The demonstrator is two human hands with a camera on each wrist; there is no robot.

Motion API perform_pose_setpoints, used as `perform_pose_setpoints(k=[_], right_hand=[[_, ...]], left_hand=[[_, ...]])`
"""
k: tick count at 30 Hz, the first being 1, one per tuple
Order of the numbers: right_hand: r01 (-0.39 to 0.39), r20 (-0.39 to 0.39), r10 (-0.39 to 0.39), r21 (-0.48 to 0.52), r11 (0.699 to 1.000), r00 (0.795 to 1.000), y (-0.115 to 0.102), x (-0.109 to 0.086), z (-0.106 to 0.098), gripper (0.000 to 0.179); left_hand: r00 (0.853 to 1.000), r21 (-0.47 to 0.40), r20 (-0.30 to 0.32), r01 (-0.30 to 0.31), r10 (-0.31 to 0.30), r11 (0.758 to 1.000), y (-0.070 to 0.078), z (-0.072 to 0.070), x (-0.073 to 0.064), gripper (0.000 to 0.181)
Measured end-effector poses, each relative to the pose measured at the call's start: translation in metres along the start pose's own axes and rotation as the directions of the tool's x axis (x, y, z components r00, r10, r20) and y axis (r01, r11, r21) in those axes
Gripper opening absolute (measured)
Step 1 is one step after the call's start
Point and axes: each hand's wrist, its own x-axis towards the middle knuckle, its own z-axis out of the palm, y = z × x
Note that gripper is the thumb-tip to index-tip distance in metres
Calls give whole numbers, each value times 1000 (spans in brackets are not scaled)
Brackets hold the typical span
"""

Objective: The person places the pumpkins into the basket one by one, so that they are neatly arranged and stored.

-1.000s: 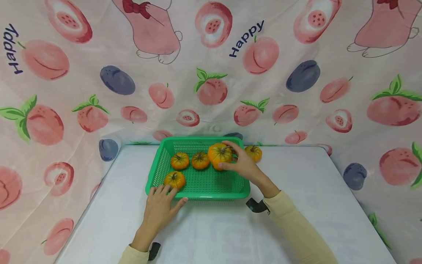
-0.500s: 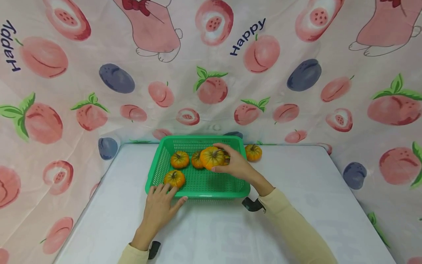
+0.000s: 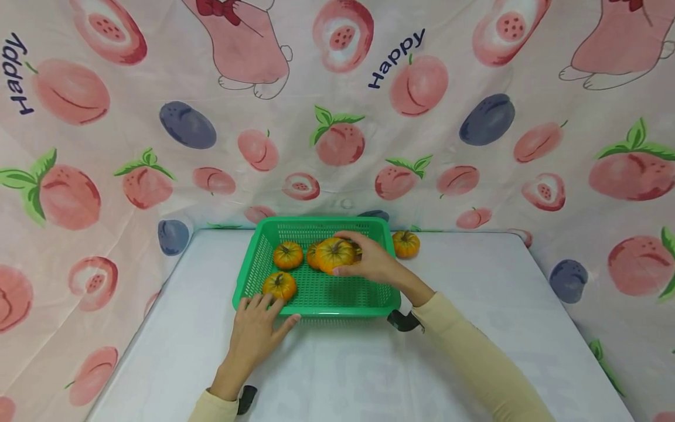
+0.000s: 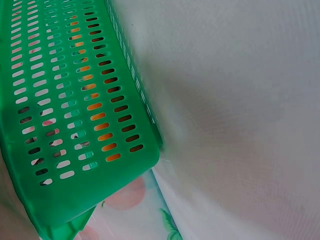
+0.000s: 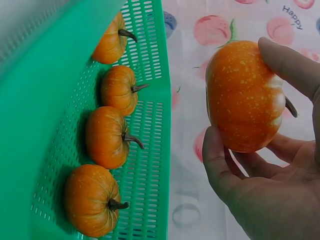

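In the head view my right hand [image 3: 371,261] grips a small orange pumpkin [image 3: 334,255] above the green basket [image 3: 337,312]. The right wrist view shows the pumpkin [image 5: 245,97] held from its sides between thumb and fingers, stem toward the palm. Several more pumpkins sit in the basket; one pumpkin [image 3: 287,255] is at the back left. Another pumpkin [image 3: 279,286] lies near the front left, and a third pumpkin [image 3: 312,256] is partly hidden behind the held one. My left hand [image 3: 255,334] rests its fingers over the basket's front rim, thumb spread outside.
One pumpkin [image 3: 406,244] lies on the white table [image 3: 474,281], just right of the basket. A fruit-patterned cloth [image 3: 337,146] hangs behind the table. The basket's slotted wall [image 4: 75,100] fills the left side of the left wrist view.
My right hand has carried the held pumpkin leftward and slightly down over the basket, so it covers part of a pumpkin behind. My left hand has stayed at the rim.
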Motion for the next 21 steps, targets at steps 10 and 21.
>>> perform_pose_setpoints(k=[10,21], right_hand=[[34,73,-27,-104,994,997,0,12,-1,79],[13,170,2,-86,996,985,5,30,-3,75]], left_hand=[[1000,5,19,9,-9,1000,0,1,0,46],[1000,0,22,7,-7,1000,-1,1,0,45]])
